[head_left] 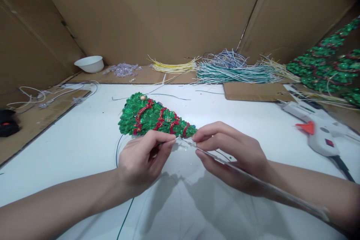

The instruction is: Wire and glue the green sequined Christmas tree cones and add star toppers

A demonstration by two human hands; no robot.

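My left hand [144,155] is closed in a pinch on a thin dark wire, of which only a short length shows between the fingers. A tiny whitish piece [179,137] sits just beyond those fingertips. My right hand [232,153] is closed around a long, thin grey-white strand [253,180], whose near end trails over the forearm. Its far end meets the whitish piece; whether they are joined I cannot tell. Behind both hands a glittery green Christmas tree ornament [152,118] with red garlands lies on its side, its tip close to my right fingers.
On the right lies a white glue gun [323,138] with an orange trigger. Bundles of yellow wires [174,65] and green-and-white wires [236,73] line the back, beside a white bowl [89,64] and clear plastic pieces [123,69]. More green trees [329,60] stand far right. Cardboard walls enclose the table.
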